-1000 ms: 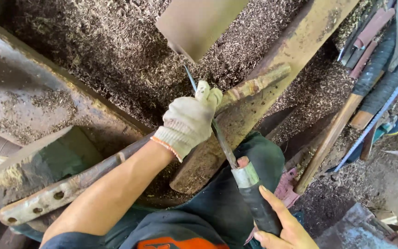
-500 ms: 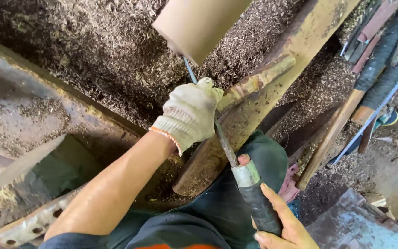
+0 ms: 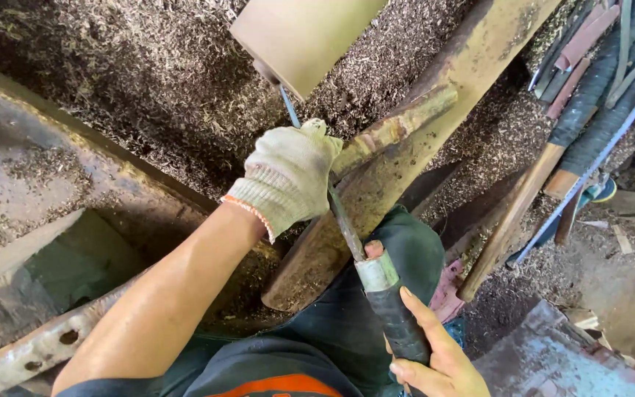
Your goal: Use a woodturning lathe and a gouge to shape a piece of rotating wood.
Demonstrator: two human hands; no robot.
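Note:
A pale wooden cylinder [image 3: 304, 37] sits at the top of the view above a bed covered in shavings. A long turning chisel [image 3: 347, 228] runs from its blue tip [image 3: 288, 103] near the cylinder's end down to a black taped handle [image 3: 398, 323]. My left hand [image 3: 288, 176], in a white knit glove, presses the chisel's shaft onto a worn tool rest [image 3: 391, 132]. My bare right hand [image 3: 435, 353] is closed around the handle at the bottom of the view.
A rusty metal beam [image 3: 435, 95] slants under the tool rest. Wood shavings [image 3: 148, 88] cover the bed. A heavy metal frame [image 3: 53, 206] lies left. Several spare chisels and handles [image 3: 582, 95] lean at the right.
The view has shifted, so the cylinder and my hands sit slightly lower left in the frame. Both hands keep the same grip on the chisel.

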